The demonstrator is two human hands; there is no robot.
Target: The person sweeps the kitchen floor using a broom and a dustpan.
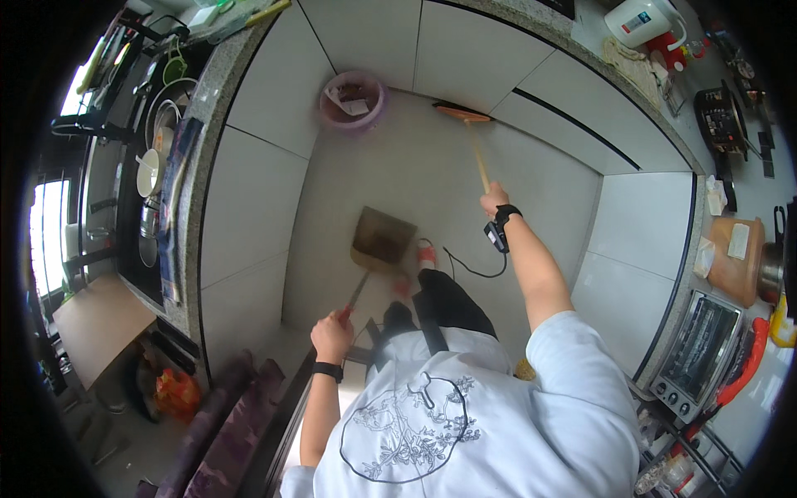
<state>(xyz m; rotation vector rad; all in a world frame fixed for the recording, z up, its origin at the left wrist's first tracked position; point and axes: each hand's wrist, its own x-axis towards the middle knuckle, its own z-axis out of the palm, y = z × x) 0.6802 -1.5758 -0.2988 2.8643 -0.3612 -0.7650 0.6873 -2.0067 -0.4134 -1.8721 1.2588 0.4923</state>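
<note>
My right hand (495, 200) grips the pale stick handle of a broom (478, 152). The broom's orange head lies against the foot of the far cabinets, its bristles largely hidden. In my left hand (332, 336) is the red grip of a dustpan (383, 236), whose dark pan hangs over or rests on the floor in front of my feet; I cannot tell which. Something dark shows inside the pan, blurred. A pink plastic bin (353, 103) with paper and other waste in it stands in the far left corner of the floor.
White cabinets (261, 180) enclose the grey floor (529, 149) on the left, far and right sides. A cable (473, 272) hangs from the device on my right wrist. A toaster oven (697, 355) stands on the right counter; bowls (149, 174) sit at the left sink.
</note>
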